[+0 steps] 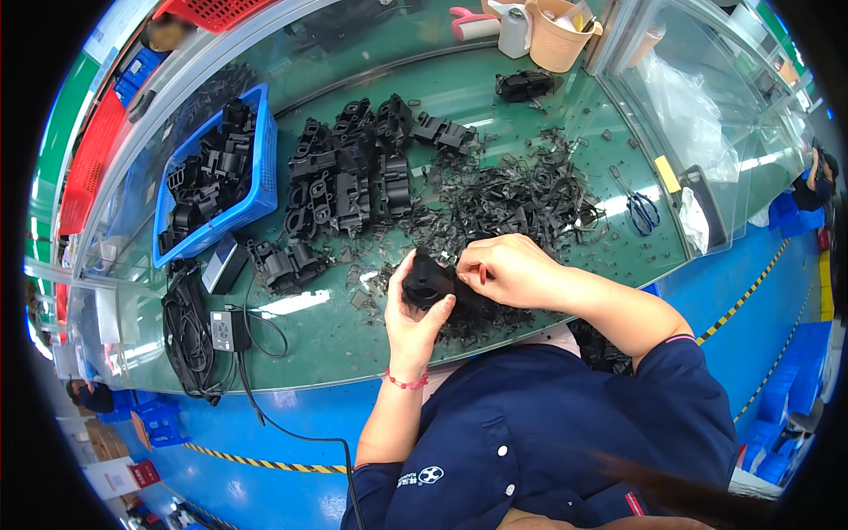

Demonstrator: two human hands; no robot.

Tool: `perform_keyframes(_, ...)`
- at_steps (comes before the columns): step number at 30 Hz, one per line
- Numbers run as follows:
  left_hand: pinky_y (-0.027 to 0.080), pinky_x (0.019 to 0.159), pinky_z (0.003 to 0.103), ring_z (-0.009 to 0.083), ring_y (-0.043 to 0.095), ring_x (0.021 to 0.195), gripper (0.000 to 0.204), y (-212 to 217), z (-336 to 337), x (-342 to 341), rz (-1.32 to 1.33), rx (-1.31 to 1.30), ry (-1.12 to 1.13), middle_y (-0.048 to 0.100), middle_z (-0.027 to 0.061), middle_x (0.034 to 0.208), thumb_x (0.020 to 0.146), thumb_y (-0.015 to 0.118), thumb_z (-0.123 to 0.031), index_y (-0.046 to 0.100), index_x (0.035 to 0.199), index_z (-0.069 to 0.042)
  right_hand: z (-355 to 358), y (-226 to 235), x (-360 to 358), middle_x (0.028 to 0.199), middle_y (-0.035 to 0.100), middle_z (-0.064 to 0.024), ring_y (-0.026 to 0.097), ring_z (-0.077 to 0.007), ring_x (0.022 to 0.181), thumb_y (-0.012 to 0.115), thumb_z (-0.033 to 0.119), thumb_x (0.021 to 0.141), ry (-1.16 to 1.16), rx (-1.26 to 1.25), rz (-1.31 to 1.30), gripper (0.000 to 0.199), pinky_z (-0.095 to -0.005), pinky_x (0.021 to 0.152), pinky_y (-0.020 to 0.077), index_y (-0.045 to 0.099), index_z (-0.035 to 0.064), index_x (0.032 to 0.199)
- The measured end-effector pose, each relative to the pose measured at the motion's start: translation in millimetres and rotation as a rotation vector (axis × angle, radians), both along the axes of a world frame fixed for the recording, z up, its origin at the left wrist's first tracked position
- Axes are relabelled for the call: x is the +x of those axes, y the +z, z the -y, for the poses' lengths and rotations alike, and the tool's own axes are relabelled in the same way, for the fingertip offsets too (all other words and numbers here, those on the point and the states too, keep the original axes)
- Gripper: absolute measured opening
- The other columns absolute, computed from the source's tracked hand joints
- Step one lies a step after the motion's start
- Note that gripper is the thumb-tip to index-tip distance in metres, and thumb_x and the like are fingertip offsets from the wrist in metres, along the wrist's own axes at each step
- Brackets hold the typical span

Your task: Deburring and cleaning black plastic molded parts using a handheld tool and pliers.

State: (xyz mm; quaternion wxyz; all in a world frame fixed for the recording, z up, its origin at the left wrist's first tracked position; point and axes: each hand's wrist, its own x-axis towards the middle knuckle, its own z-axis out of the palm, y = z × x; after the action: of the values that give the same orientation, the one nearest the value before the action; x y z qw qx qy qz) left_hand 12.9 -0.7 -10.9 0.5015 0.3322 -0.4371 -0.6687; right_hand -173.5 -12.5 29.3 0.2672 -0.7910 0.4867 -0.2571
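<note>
Black moulded plastic part [430, 284] sitting just above the near edge of the green worktop [353, 336], wrapped in the closed grip of the left hand [415, 314], with the right hand [503, 269] pinching at its top edge, fingers closed on the part or on some small bit of it. Judging from the layout, well into the work: stacked black parts [349, 177] lying in rows at mid-worktop, more filling the blue basket [216, 181] on the left, and a wide heap of thin black trimmings [521, 199] spreading beyond the hands, all suggesting many pieces already handled. Still remaining, seemingly, a good number in those rows, though sorting finished from unfinished proving impossible here. Hiding under the right fingers: the exact spot being worked, and any blade or tool. Blending black on black, the part's outline staying hard to read. Blue-handled scissors [642, 210] lying untouched far right.
</note>
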Motion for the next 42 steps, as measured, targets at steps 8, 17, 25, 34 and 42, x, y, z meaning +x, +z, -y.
perform_keyframes(8,0.042,0.094,0.038,0.0219,0.053,0.105,0.046,-6,6,9,-0.340,0.223,0.095,0.055,0.0083,0.113,0.086,0.062,-0.020,0.043,0.124,-0.006,5,8,-10,0.077,0.063,-0.0075,0.060,-0.0167,0.069,0.063,0.007,0.080,-0.165,0.262,0.325,0.014,-0.0275,0.064,0.0468,0.065,0.0021,0.093)
perform_keyframes(17,0.043,0.092,0.039,0.0238,0.054,0.104,0.049,-8,5,7,-0.298,0.206,0.128,0.055,0.0090,0.112,0.086,0.062,-0.022,0.040,0.127,-0.005,-2,4,-7,0.078,0.060,-0.0100,0.060,-0.0281,0.072,0.067,0.013,0.077,-0.011,-0.007,0.175,0.017,-0.0361,0.063,0.0481,0.066,0.0030,0.091)
perform_keyframes(25,0.043,0.093,0.038,0.0272,0.055,0.105,0.056,-2,-2,-2,-0.219,0.054,0.207,0.052,0.0121,0.114,0.074,0.070,0.003,0.036,0.118,-0.006,-9,-4,2,0.073,0.052,-0.0068,0.058,-0.0251,0.070,0.061,0.008,0.072,-0.038,-0.225,-0.025,0.006,-0.0364,0.059,0.0485,0.061,0.0049,0.078)
perform_keyframes(34,0.043,0.094,0.042,0.0299,0.055,0.105,0.054,5,-8,-4,-0.255,0.075,0.253,0.053,0.0151,0.112,0.077,0.069,0.001,0.035,0.118,-0.007,2,-9,-5,0.073,0.049,-0.0062,0.057,-0.0241,0.070,0.060,0.007,0.069,-0.156,-0.384,-0.213,0.007,-0.0352,0.057,0.0492,0.057,0.0062,0.075)
perform_keyframes(42,0.043,0.095,0.045,0.0322,0.054,0.107,0.050,0,-3,3,-0.412,0.192,0.241,0.053,0.0150,0.114,0.082,0.066,-0.009,0.037,0.122,-0.006,1,2,-3,0.070,0.065,-0.0094,0.062,-0.0148,0.063,0.061,0.014,0.082,-0.073,0.507,0.386,0.016,-0.0288,0.060,0.0483,0.065,0.0005,0.089)
